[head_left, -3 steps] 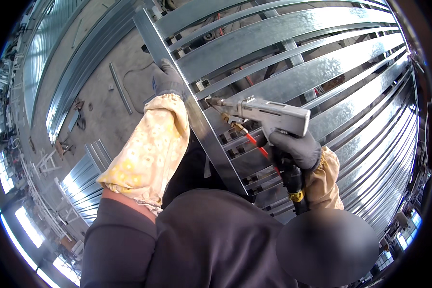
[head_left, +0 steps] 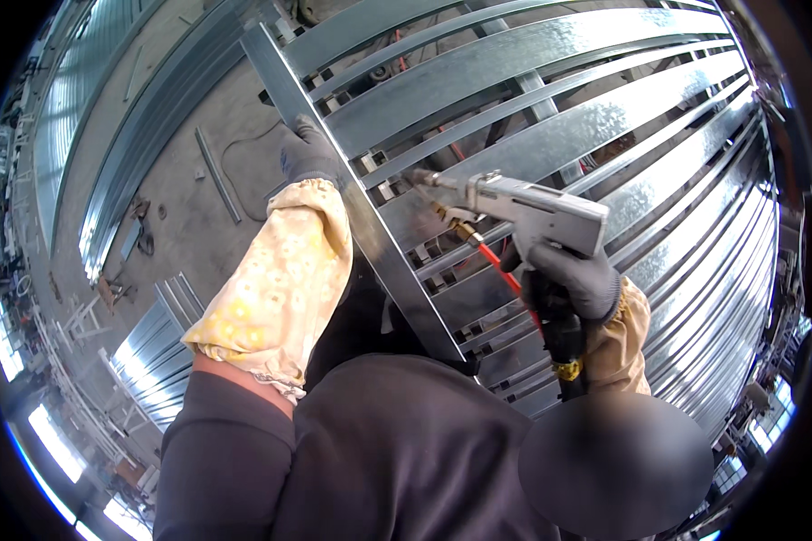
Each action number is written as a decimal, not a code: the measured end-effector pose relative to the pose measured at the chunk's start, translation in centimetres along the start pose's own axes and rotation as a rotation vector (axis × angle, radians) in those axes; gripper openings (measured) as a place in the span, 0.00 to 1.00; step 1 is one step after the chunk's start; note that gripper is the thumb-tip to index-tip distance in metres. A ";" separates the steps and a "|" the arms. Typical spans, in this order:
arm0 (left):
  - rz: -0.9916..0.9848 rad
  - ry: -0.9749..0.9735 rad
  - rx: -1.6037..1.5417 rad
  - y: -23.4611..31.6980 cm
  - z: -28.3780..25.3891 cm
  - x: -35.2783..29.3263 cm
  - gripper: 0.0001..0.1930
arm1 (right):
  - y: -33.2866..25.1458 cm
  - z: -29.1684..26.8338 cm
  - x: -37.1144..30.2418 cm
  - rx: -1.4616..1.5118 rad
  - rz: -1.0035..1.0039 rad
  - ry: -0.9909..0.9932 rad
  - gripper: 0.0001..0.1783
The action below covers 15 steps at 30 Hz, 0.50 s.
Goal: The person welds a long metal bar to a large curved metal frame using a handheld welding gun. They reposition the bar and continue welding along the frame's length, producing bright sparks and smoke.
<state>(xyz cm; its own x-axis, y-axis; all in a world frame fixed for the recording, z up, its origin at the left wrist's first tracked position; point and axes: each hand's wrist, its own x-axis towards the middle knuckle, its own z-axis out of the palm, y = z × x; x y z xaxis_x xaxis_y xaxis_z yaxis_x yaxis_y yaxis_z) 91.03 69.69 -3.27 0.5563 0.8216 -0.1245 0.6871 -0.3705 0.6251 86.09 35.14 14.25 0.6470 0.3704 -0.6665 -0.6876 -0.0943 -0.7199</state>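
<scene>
Holding one gun-shaped tool [head_left: 550,215]: right grip [head_left: 582,281]; touching one rail [head_left: 383,248]: left grip [head_left: 310,151].

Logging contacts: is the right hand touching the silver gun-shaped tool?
Touching. The head view shows the right hand wrapped around the silver gun-shaped tool.

A big workshop where people work with metal.
Long, shiny metal strips [head_left: 144,149] lie in a pile on the bare gray floor [head_left: 179,171], and another shiny metal stack [head_left: 144,361] sits lower down on the left. A wide metal frame [head_left: 406,108] with lots of flat bars fills the right side. The right fingers [head_left: 564,269], in a gray work glove, hold a tool [head_left: 550,215] shaped like a gun, with a red hose [head_left: 502,268] near it. Bright windows [head_left: 54,444] show far off at the edge.
</scene>
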 end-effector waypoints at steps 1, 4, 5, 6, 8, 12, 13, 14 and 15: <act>0.003 0.006 -0.005 0.5 0.1 -0.2 0.31 | -0.2 0.0 -0.9 0.035 -0.029 0.060 0.28; -0.016 0.039 -0.064 0.1 0.5 -0.3 0.32 | -1.6 1.4 -4.7 0.147 -0.253 0.315 0.29; -0.004 0.073 -0.086 -0.4 1.0 0.0 0.32 | -1.6 1.8 -5.7 0.184 -0.355 0.389 0.29; -0.002 0.059 -0.077 -0.4 1.3 0.1 0.32 | -1.7 1.5 -7.4 0.197 -0.366 0.446 0.28; 0.002 0.011 -0.137 0.3 0.6 -0.4 0.32 | -1.6 1.1 -10.4 0.179 -0.417 0.615 0.26; -0.020 -0.001 -0.091 1.2 -1.1 -1.2 0.31 | 0.3 0.8 -16.7 0.014 -0.604 0.936 0.23; -0.018 -0.003 -0.102 1.3 -0.7 -1.2 0.30 | 0.5 1.2 -19.3 0.002 -0.618 1.009 0.24; -0.046 -0.023 -0.127 0.8 0.0 -0.4 0.31 | 1.4 1.4 -21.9 0.079 -0.655 1.029 0.26; -0.074 -0.043 -0.152 0.3 0.8 -0.2 0.31 | 2.5 1.2 -25.1 0.156 -0.699 1.050 0.27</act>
<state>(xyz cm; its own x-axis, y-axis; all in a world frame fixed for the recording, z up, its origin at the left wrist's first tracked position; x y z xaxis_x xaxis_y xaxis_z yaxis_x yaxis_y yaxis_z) 91.48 69.02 -3.70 0.5287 0.8237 -0.2049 0.6500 -0.2376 0.7218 67.73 26.77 29.35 0.7858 -0.6172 -0.0395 -0.0811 -0.0394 -0.9959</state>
